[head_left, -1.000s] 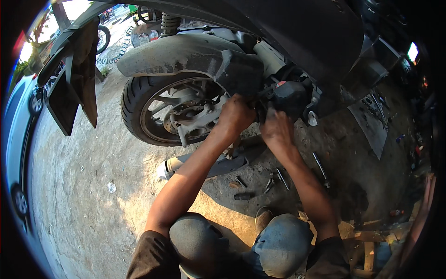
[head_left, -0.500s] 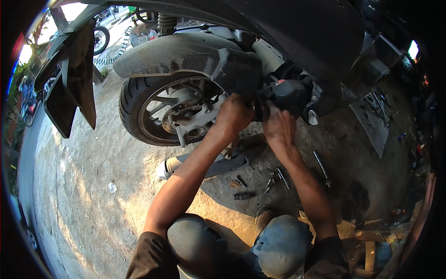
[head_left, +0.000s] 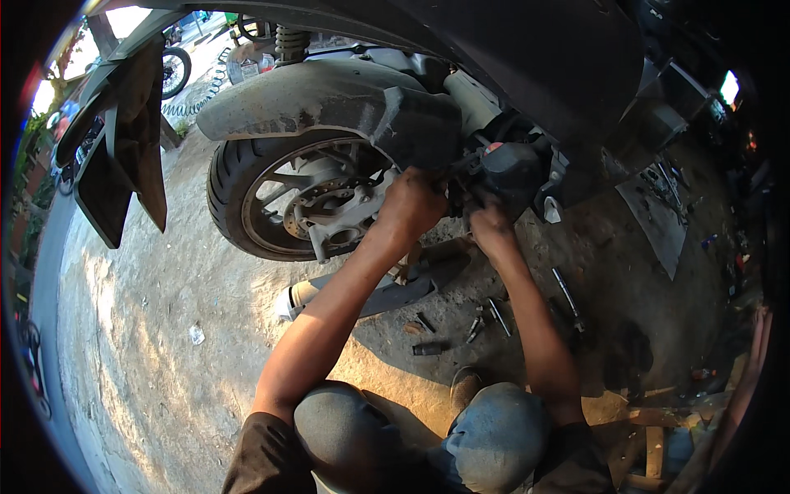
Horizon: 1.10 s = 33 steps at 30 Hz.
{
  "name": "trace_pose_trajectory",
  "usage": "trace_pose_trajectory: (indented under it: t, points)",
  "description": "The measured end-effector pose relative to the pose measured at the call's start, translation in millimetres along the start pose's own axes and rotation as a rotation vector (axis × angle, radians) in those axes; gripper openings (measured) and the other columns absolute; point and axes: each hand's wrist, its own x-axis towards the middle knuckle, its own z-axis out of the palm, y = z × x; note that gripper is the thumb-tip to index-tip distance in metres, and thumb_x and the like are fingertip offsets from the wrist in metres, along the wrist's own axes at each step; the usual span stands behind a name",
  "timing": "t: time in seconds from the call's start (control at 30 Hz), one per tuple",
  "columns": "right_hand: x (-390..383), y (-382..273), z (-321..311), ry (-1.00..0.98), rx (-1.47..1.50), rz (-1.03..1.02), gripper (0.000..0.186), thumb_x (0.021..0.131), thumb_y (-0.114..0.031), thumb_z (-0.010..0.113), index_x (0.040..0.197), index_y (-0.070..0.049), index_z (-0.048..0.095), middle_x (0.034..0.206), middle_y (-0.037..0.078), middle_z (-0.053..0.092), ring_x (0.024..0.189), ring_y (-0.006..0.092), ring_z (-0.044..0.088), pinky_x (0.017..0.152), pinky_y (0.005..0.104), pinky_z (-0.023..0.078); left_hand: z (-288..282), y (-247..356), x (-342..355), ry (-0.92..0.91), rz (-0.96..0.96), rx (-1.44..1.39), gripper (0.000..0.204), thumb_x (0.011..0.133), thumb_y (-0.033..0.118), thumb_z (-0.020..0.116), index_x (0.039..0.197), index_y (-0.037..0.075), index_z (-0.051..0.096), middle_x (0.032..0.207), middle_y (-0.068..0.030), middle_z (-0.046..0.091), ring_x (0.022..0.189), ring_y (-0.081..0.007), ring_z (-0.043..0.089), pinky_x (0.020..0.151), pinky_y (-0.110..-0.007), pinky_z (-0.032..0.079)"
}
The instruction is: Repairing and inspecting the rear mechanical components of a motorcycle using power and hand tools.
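Both my hands work close together on dark parts behind the rear wheel (head_left: 247,206) of a motor scooter. My left hand (head_left: 414,200) is closed, its fingers tucked in below the mudguard (head_left: 288,103); what they hold is hidden. Just to the right, my right hand (head_left: 490,227) has its fingers curled against the underside of a dark rounded housing (head_left: 510,173). Whatever is in its grip is hidden too. A brake disc (head_left: 306,210) and grey swingarm bracket (head_left: 337,235) show left of my left hand. Below both hands lies the exhaust muffler (head_left: 395,292).
On the ground before my knees lie a black socket (head_left: 427,349), a small metal tool (head_left: 496,317) and a long ratchet-like bar (head_left: 569,300). A flat sheet (head_left: 654,222) with tools is at right. Dark body panels (head_left: 527,66) overhang my hands. A wooden frame (head_left: 654,449) stands lower right.
My right hand has turned and shifted slightly down, its fingers now curled lower under the housing. My left hand stays nearly in place. The whole view has moved slightly.
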Motion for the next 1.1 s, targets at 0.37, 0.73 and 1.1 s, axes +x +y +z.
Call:
trace_pose_trajectory:
  t: [0.37,0.73,1.1]
  points:
    - [3.6,-0.2,1.1,0.157,-0.305,-0.291,0.021,0.095,-0.019,0.054,0.098,-0.001,0.064,0.083,0.018,0.068,0.075,0.035,0.066,0.064,0.0426,0.051,9.7,-7.9,1.3,0.083,0.007,-0.041,0.024,0.086,0.019,0.063,0.103,0.004,0.071,0.095,-0.0239,0.068,0.095,-0.0407,0.065,0.079,-0.044,0.052]
    - [-10.4,-13.0,15.1,0.183,-0.645,-0.461,0.029,0.085,-0.017,0.056,0.107,0.0,0.062,0.085,0.023,0.065,0.079,0.0389,0.065,0.073,0.0469,0.053,14.1,-3.7,-1.7,0.082,0.006,-0.001,0.025,0.085,0.02,0.063,0.104,0.007,0.072,0.096,-0.0237,0.069,0.094,-0.0414,0.066,0.082,-0.046,0.053]
    - [-16.2,-24.3,-9.1,0.185,-0.749,-0.571,0.021,0.089,-0.02,0.057,0.098,-0.002,0.063,0.085,0.02,0.066,0.081,0.0406,0.066,0.07,0.0496,0.052,11.9,-4.3,-2.4,0.06,0.01,-0.063,0.024,0.082,0.015,0.063,0.103,0.004,0.072,0.096,-0.0247,0.068,0.096,-0.0421,0.065,0.08,-0.045,0.053]
